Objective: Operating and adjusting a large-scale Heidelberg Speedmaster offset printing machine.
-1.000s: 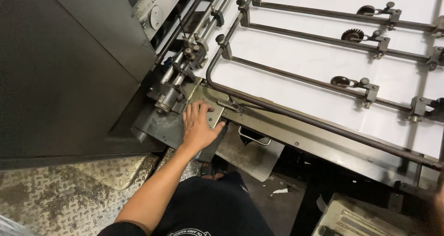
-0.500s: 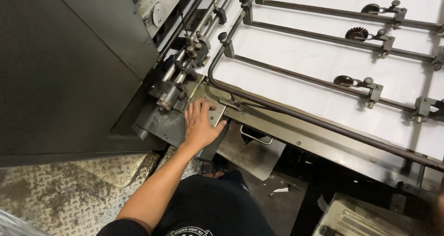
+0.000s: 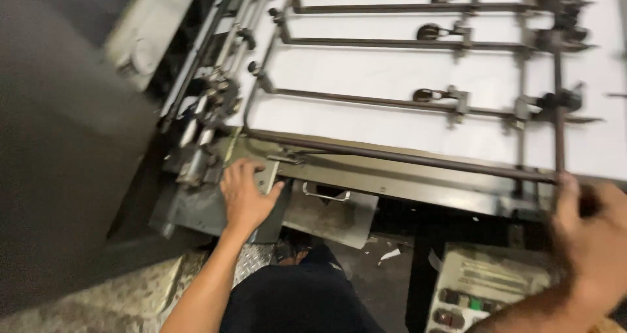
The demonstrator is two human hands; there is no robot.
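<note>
In the head view, the left hand [image 3: 245, 196] lies palm down on a grey metal plate [image 3: 196, 210] at the near left corner of a sheet-fed machine, fingers spread flat and thumb stretched toward the right, so its grip pinches nothing. Its fingertips touch a small pale bracket [image 3: 269, 174] that stands at the plate's far edge. The right hand [image 3: 591, 238] is at the right edge of the view, blurred; its fingers curl up around the right end of a long dark bar [image 3: 405, 157] that runs across the near side of the machine, though how firmly that grip closes I cannot tell. Beyond the bar lies a broad white sheet of paper [image 3: 392, 72], crossed by thinner rods [image 3: 392, 44] that carry small wheels [image 3: 428, 31]. Below the bar hangs a metal flap with a wire handle [image 3: 325, 196]. Near the right hand, lower down, sits a pale control box [image 3: 480, 287] with coloured buttons. At far left rises a dark grey panel [image 3: 59, 143], and a patterned steel floor [image 3: 98, 294] shows at the near left.
</note>
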